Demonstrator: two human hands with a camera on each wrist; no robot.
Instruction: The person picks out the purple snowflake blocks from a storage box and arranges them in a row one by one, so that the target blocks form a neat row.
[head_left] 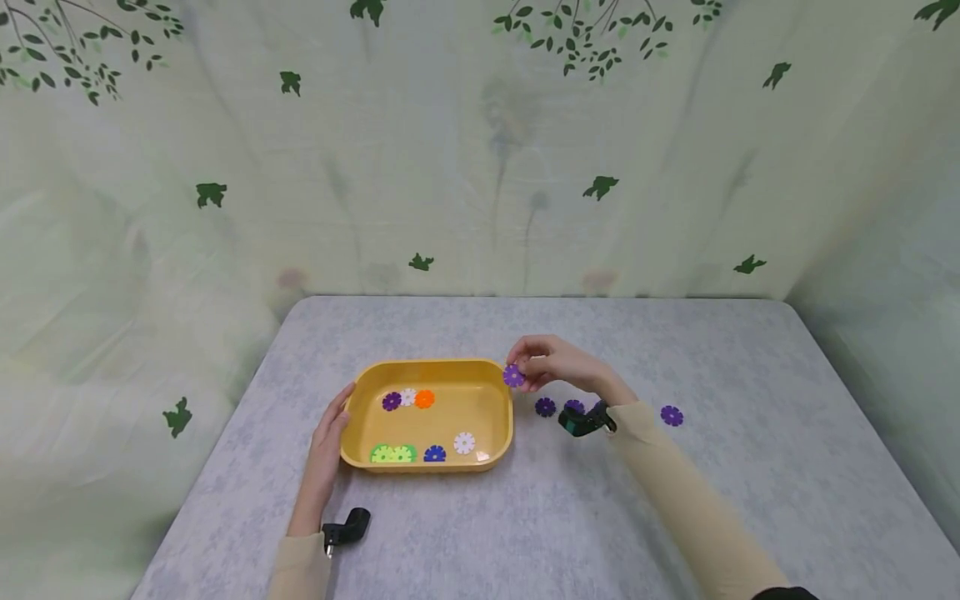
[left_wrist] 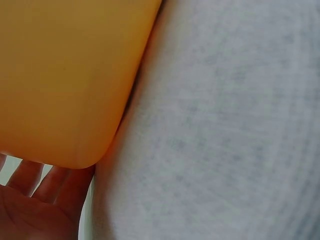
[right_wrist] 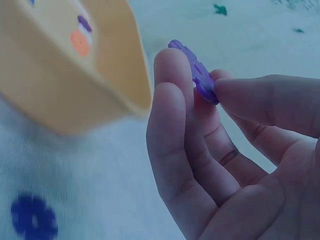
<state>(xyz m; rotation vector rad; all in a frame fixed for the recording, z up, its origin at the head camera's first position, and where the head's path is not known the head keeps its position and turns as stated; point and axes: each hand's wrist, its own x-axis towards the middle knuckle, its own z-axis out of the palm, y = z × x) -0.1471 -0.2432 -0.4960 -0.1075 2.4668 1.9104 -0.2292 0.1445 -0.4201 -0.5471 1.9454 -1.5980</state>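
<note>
My right hand [head_left: 558, 364] pinches a purple flower-shaped disc [right_wrist: 197, 75] between thumb and fingers, just beside the right rim of a yellow tray [head_left: 427, 367]. In the right wrist view the disc is tilted nearly edge-on. My left hand [head_left: 327, 433] rests with extended fingers against the tray's left side; the left wrist view shows its fingers [left_wrist: 50, 185] at the tray's outer wall. Inside the tray lie an orange disc [head_left: 424, 399], a dark purple disc [head_left: 392, 402], a blue disc [head_left: 434, 453], light green discs [head_left: 393, 453] and white discs [head_left: 464, 442].
Right of the tray, a dark purple disc [head_left: 545, 407] lies on the grey table [head_left: 465, 533]. Another purple disc [head_left: 574, 406] is partly behind my wrist camera [head_left: 585, 421]. Farther right is a purple disc [head_left: 672, 416]. A leaf-patterned curtain [head_left: 450, 167] hangs behind the table.
</note>
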